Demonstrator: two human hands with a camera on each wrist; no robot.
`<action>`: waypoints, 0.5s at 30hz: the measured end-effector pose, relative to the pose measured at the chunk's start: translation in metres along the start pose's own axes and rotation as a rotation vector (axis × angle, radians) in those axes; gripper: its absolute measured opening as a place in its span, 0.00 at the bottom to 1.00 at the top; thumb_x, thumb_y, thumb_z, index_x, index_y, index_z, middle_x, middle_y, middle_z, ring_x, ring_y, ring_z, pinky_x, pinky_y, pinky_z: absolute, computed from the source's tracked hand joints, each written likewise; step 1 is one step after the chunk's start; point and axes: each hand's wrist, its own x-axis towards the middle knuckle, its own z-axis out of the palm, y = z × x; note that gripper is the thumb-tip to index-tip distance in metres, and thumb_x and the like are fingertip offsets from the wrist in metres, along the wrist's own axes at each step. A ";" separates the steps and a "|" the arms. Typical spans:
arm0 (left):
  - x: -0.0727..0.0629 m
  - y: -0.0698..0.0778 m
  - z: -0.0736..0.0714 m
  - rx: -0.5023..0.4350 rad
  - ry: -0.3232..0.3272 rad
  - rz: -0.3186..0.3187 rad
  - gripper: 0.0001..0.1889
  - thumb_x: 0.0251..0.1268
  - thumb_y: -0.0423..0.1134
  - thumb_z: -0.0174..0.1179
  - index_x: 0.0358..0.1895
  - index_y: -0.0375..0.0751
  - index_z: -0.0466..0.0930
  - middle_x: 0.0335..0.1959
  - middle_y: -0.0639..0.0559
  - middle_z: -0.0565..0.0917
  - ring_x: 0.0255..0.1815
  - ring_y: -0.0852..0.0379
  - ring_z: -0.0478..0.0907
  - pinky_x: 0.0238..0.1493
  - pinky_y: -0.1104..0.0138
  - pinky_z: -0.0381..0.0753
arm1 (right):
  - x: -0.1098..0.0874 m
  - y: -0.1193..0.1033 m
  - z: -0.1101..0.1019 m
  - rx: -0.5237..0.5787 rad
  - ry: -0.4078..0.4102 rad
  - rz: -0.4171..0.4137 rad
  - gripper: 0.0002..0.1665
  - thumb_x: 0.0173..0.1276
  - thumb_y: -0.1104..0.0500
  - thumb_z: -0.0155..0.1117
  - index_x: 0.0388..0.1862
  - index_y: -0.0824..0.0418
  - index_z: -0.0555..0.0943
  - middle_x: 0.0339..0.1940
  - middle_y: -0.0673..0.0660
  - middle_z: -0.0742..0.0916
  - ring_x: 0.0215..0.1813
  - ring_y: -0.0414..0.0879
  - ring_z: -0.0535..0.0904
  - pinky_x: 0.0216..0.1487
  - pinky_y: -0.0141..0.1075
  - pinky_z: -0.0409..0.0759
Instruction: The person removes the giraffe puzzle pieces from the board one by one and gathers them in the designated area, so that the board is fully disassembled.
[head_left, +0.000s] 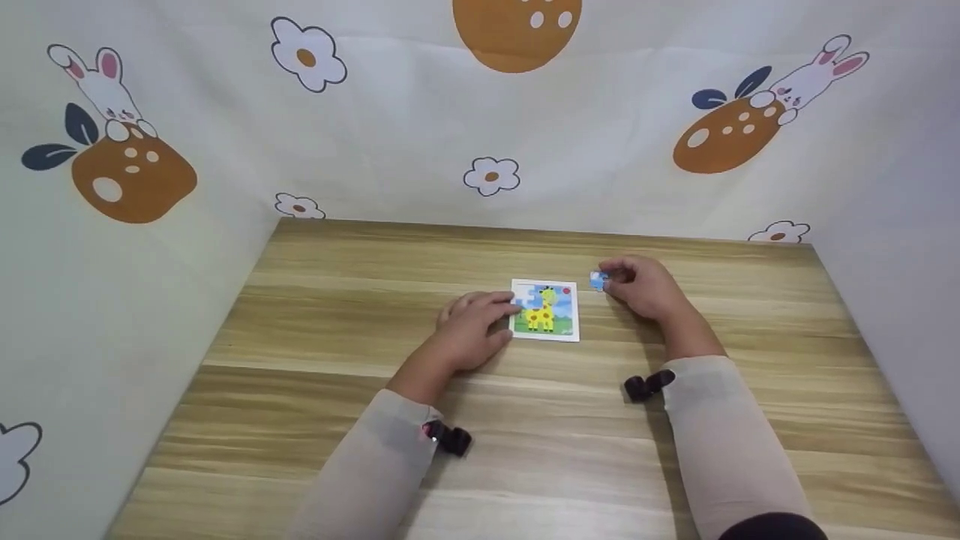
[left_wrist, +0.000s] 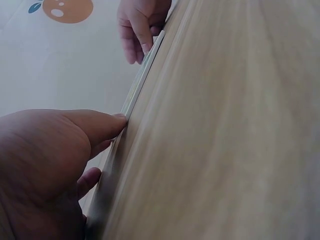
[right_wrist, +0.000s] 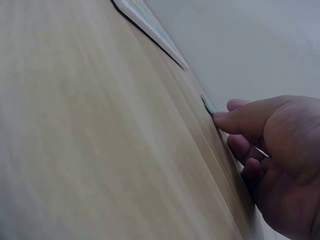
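A square giraffe jigsaw puzzle (head_left: 546, 335) in a white frame lies flat on the wooden table. White shows in its upper left part, with the outline of a piece's knobs. My left hand (head_left: 474, 330) rests at the puzzle's left side, fingertips on the frame and thumb at the lower left corner. In the left wrist view, the thumb touches the board's thin edge. To the right of the puzzle, my right hand (head_left: 637, 286) pinches a small blue and white puzzle piece (head_left: 598, 280) between thumb and fingers, low at the table. The fingers partly hide the piece.
The wooden table (head_left: 330, 322) ends at a pale cloth backdrop (head_left: 390, 127) printed with rabbits, oranges and flowers, which also stands at both sides. Small black cameras (head_left: 453, 439) sit at both wrists.
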 end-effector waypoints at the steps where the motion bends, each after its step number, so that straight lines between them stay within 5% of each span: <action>1: 0.000 0.000 0.000 -0.002 0.001 0.005 0.26 0.82 0.53 0.57 0.79 0.69 0.71 0.87 0.67 0.61 0.90 0.50 0.50 0.86 0.39 0.43 | 0.000 0.000 0.000 -0.005 0.001 0.000 0.23 0.78 0.61 0.65 0.70 0.60 0.82 0.66 0.64 0.87 0.65 0.58 0.82 0.69 0.50 0.78; 15: 0.000 -0.001 -0.001 -0.014 -0.002 -0.001 0.26 0.82 0.53 0.58 0.79 0.70 0.71 0.86 0.68 0.62 0.90 0.51 0.50 0.86 0.39 0.43 | -0.003 -0.016 -0.001 0.016 -0.003 0.046 0.28 0.78 0.58 0.66 0.75 0.55 0.79 0.72 0.61 0.83 0.68 0.57 0.79 0.67 0.50 0.79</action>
